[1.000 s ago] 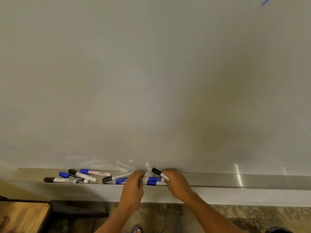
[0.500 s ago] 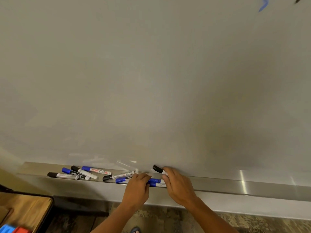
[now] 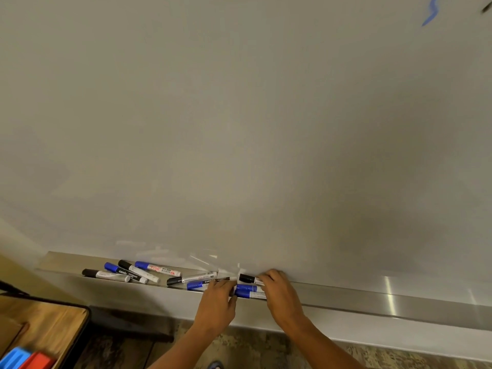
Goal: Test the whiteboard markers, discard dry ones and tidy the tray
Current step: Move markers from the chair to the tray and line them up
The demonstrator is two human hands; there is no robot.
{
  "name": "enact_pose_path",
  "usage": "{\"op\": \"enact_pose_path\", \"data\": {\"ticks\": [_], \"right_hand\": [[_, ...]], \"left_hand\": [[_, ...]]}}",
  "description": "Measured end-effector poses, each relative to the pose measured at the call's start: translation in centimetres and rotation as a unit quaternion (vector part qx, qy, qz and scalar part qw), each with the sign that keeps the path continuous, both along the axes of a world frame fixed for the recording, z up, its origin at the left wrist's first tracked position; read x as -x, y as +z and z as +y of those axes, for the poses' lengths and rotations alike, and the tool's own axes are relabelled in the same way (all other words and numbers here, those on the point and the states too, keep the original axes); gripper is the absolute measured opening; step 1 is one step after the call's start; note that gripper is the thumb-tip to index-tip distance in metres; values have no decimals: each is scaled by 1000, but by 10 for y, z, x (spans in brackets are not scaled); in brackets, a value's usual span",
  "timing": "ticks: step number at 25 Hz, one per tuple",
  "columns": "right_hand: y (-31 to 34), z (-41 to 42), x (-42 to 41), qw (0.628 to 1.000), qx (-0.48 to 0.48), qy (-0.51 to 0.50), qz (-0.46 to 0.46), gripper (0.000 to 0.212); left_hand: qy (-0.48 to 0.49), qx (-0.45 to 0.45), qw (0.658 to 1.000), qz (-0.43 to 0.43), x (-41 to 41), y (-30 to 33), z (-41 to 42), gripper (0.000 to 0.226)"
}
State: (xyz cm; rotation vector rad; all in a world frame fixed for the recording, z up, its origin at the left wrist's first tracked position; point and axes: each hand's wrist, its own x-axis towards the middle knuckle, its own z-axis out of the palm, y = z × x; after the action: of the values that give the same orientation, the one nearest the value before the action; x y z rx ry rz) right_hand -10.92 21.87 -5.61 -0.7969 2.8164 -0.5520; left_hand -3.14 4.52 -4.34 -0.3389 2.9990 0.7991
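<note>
A metal marker tray runs along the bottom of the whiteboard. Several markers lie loose on its left part, among them a blue-capped one and a black-capped one. My right hand grips a black-capped marker, its cap pointing left. Just below it lie two blue-capped markers, side by side. My left hand rests on the tray edge, its fingertips on a blue marker and close to the two blue ones. A thin black-capped marker lies behind my left hand.
A blue squiggle and a short dark stroke mark the board's top right. At the lower left stands a wooden table with a blue object and a red object. Patterned floor lies below.
The view has tilted, so the tray sits lower and more slanted in frame. Both hands have stayed at the same markers, my left hand drawing closer to the two blue ones.
</note>
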Motion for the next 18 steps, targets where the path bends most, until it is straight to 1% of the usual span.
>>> {"op": "enact_pose_path", "data": {"ticks": [5,8,12,16,18], "right_hand": [[-17,-4,-7,1000,-27,10,-2,62],[-12,-3,-11,999,-42,30,5,59],[-3,-2,-12,998,-40,38,9,54],[2,0,-10,998,-26,51,11,50],[8,-1,-8,998,-12,60,6,48]], "left_hand": [[16,-55,998,-17,2,-3,2,34],[31,-86,995,-29,5,-4,4,31],[52,-113,992,-36,9,-5,7,34],[51,-101,993,-27,10,-7,10,33],[57,-53,997,5,11,-6,8,34]]}}
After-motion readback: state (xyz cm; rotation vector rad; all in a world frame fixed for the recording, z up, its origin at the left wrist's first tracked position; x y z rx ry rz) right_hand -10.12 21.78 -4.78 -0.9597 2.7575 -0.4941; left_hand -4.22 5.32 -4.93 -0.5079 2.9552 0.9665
